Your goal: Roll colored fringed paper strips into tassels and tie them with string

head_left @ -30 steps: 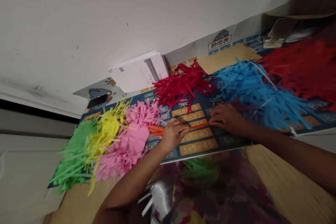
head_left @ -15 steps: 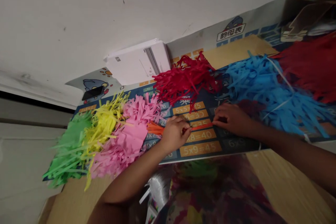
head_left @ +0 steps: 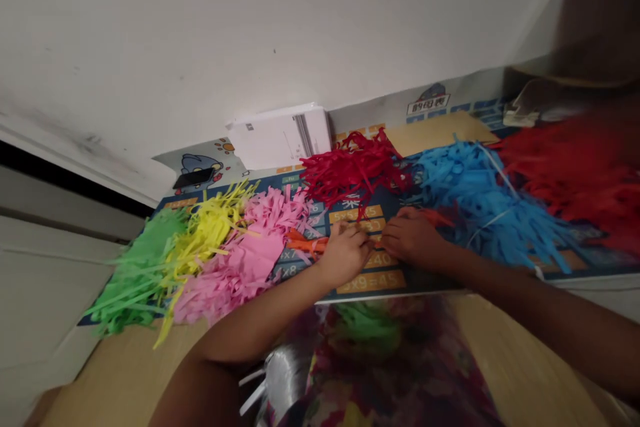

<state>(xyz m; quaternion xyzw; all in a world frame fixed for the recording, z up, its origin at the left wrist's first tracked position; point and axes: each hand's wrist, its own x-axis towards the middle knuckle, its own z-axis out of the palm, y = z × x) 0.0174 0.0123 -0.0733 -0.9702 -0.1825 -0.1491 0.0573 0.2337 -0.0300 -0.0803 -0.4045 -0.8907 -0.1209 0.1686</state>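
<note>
An orange fringed paper tassel [head_left: 306,244] lies across the mat, its loose strips sticking out left of my hands. Closed around its middle is my left hand [head_left: 345,255]. My right hand [head_left: 414,240] is closed just to the right, with the twisted orange paper showing in the narrow gap between the two hands. Some orange-red strips [head_left: 440,216] spread out behind my right hand. The fingertips are partly hidden. Pink fringed paper [head_left: 255,250] is nearest my left hand, and blue fringed paper [head_left: 480,193] is beside my right.
Yellow fringe [head_left: 205,233] and green fringe [head_left: 145,273] lie at the left. Crimson fringe [head_left: 355,167] sits behind my hands, before a white box [head_left: 280,137] against the wall. More red fringe [head_left: 575,173] is at the right, with a tan envelope [head_left: 440,130] and a dark phone-like slab [head_left: 195,177] farther back.
My right hand has moved left, close to my left hand, shortening the visible orange stretch between them. The head view has shifted slightly.
</note>
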